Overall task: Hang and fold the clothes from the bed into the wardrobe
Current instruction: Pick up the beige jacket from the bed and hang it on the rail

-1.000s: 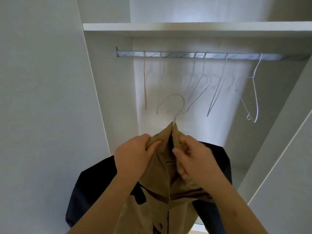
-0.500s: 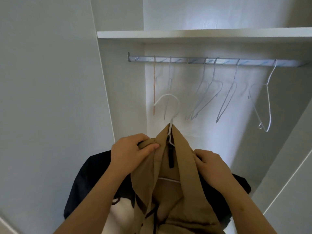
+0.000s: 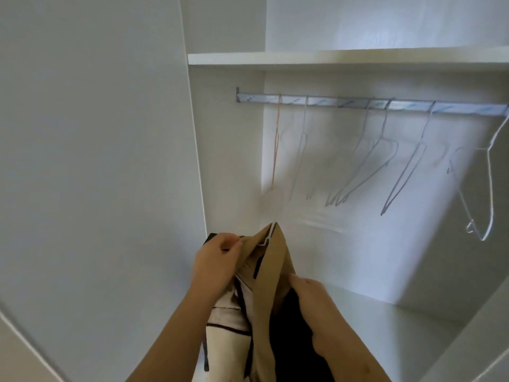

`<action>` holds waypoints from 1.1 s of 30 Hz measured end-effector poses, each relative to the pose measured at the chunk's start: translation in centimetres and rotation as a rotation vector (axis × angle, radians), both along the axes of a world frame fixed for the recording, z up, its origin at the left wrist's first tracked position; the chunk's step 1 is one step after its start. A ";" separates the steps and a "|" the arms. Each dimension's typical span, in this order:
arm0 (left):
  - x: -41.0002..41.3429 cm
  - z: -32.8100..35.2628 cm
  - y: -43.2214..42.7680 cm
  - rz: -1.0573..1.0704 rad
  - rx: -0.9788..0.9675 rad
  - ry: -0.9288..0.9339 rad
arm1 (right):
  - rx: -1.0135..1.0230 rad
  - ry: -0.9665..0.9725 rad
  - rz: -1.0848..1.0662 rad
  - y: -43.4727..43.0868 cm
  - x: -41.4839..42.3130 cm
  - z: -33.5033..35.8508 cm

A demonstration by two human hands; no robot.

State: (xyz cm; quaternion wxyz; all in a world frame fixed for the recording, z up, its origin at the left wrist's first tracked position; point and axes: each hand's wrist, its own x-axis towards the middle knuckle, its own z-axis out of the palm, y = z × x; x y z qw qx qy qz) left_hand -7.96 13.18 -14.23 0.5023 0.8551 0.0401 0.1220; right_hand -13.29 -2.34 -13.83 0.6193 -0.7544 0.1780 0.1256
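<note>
Soft, even daylight fills the white wardrobe [image 3: 228, 161]. A brighter patch falls on its back panel [image 3: 358, 257], where the wire hangers [image 3: 403, 172] cast faint shadows. Motion blur smears the far-right hanger [image 3: 489, 175], and wide-angle distortion bends the rail [image 3: 358, 104].

One head-worn wide-angle camera faces into the wardrobe [image 3: 228, 161] from close in, with its rail [image 3: 358, 104] and shelf [image 3: 330, 59] high in frame. The left hand [image 3: 217, 260], right hand [image 3: 311, 299] and the tan garment [image 3: 275, 271] they hold lie nearest, at the bottom edge.

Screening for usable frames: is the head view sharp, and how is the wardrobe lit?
Head view: motion blur smears the hangers and rail; the left hand, right hand and jacket look sharper; a bright patch lights the back wall, with hanger shadows.
</note>
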 end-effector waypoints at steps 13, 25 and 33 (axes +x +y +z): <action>11.6 2.1 5.8 0.135 -0.303 -0.031 | 0.395 -0.048 -0.111 8.5 13.3 4.4; 25.1 7.7 5.3 -0.103 -0.339 -0.152 | 0.359 -0.240 -0.174 9.6 28.4 9.9; 30.1 9.5 3.2 -0.123 -0.492 -0.178 | 0.325 -0.326 -0.230 8.5 35.7 13.1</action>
